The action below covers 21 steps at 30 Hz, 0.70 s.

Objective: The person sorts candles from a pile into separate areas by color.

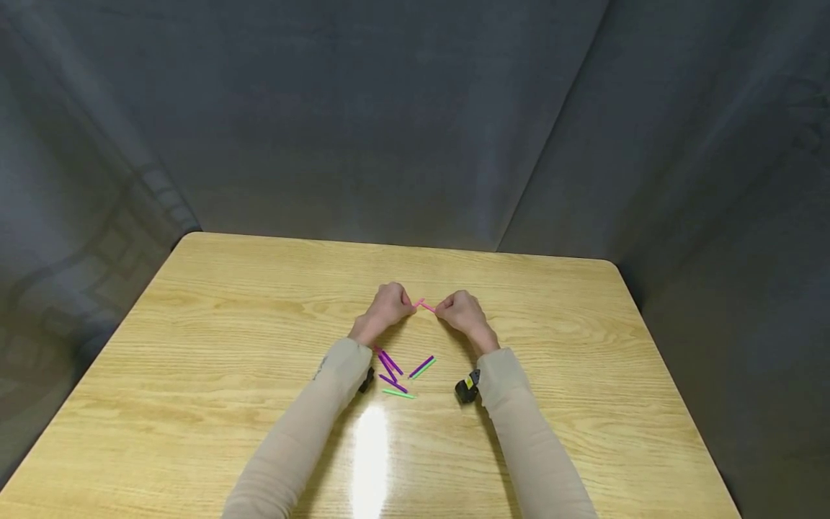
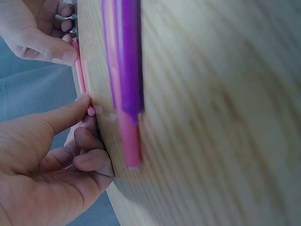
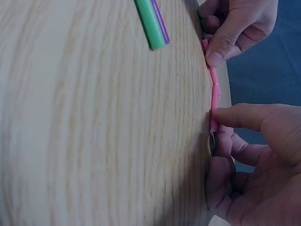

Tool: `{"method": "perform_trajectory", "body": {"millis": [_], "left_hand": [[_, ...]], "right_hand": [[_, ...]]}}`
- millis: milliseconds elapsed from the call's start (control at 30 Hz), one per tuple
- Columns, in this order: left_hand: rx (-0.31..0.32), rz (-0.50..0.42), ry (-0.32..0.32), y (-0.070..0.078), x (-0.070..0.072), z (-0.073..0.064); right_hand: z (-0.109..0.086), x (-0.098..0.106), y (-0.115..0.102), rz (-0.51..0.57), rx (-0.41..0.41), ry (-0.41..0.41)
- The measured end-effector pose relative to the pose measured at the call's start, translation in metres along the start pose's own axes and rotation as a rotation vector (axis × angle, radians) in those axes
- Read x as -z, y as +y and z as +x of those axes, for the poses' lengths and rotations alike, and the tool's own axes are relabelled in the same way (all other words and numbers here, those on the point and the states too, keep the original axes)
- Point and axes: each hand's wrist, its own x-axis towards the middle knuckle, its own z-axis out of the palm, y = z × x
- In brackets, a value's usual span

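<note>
At twelve o'clock from the loose sticks (image 1: pixel 393 383) on the table (image 1: pixel 583 375), two slim pink sticks (image 1: pixel 428 308) meet at a shallow angle between the hands; whether they are joined or merely touching, I cannot tell. At nine o'clock of that meeting point, the left hand (image 1: pixel 391 304) pinches one between thumb and fingertips; at three o'clock, the right hand (image 1: pixel 462 311) pinches the other the same way, its remaining fingers curled beneath. Both look light, perhaps plastic, so fingertip pressure should be plenty. They seem fairly stiff along their length, yet so thin that a hard sideways push could bend or crease them, and the smooth surface may slip or roll under a dry thumb. The best hold is probably near each outer end, leaving the middle bare and the tips easy to aim. At seven o'clock, purple sticks (image 2: pixel 130 56) lie close together with a pink one against them; nearer six, a green stick (image 3: pixel 150 26) lies alongside a purple one, and another green one (image 1: pixel 398 394) lies apart below.
</note>
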Motion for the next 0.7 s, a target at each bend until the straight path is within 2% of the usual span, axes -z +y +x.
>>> {"method": "perform_trajectory", "body": {"millis": [433,700], "left_hand": [[0.027,0.000,-0.022,0.0031,0.0019,-0.0045],[-0.001,0.013,-0.017,0.0043,0.0015,-0.0035]], "right_hand": [[-0.0019,0.0026,0.0012,0.012,0.021,-0.028],[-0.0015,0.0095,0.0023,0.035,-0.001,-0.060]]}}
